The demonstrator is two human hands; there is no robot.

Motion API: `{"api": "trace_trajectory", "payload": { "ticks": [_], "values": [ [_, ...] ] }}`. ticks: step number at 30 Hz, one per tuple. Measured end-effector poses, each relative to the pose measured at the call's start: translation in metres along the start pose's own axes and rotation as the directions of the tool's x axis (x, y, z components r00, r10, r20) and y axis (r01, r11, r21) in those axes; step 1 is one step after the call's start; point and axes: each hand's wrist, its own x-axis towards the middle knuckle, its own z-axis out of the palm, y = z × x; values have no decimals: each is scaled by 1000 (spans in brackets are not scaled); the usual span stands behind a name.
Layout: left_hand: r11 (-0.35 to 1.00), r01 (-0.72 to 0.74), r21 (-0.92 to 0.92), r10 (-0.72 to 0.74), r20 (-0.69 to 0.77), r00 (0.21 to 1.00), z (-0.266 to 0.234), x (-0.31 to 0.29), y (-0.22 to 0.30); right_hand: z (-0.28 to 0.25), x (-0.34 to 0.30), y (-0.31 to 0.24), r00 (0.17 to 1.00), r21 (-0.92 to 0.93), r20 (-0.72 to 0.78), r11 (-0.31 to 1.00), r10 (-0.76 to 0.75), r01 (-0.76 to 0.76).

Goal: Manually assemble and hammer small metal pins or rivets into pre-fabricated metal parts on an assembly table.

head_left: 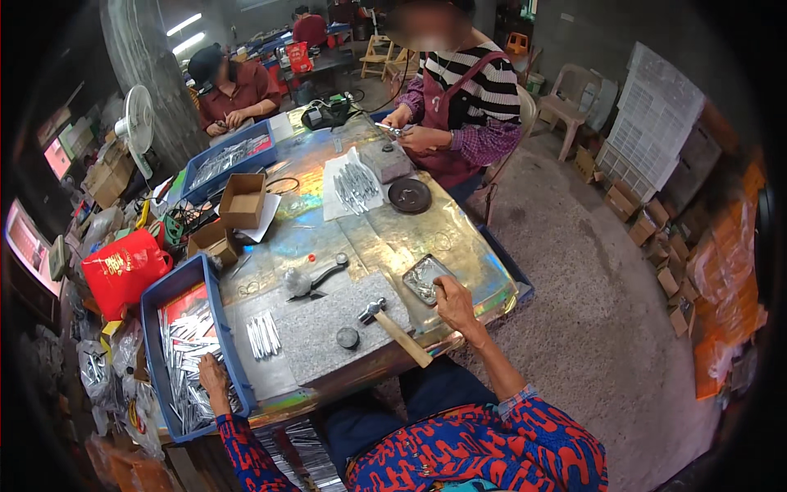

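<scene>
My left hand [214, 379] reaches into a blue plastic bin [215, 289] heaped with slim silver metal pieces [187, 338]. Its fingers curl down among them, and whatever they grip is too small to make out. At the table's right side, my right hand [456, 303] has its fingers pinched together at the rim of a small metal tray [447, 265] of tiny silver parts. Between the hands a hammer [399, 331] with a wooden handle lies on a grey stone slab [328, 321]. A round dark metal block [348, 337] sits on the slab beside it.
A row of silver pieces [263, 335] lies left of the slab. Behind it are black-handled pliers [318, 279]. Farther back are a brown dish [409, 196], more silver pieces [355, 185] and a cardboard box [243, 201]. A co-worker [459, 107] sits across the table.
</scene>
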Motion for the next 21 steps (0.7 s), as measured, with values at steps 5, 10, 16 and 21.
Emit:
{"api": "trace_trajectory", "payload": {
  "ticks": [5, 10, 16, 21],
  "values": [
    [995, 67, -75, -57, 129, 990, -1, -1, -4, 12, -9, 25, 989, -208, 103, 970, -110, 129],
    [999, 3, -43, -3, 4, 1000, 23, -2, -11, 18, -12, 31, 978, -344, 172, 924, -115, 169],
    [984, 9, -178, -25, -84, 996, 11, -10, -8, 30, -6, 33, 966, -398, 241, 899, -91, 184],
    [931, 113, -346, -140, -55, 989, -5, -20, -2, 35, 1, 34, 952, -428, 281, 873, -117, 234]
  ]
}}
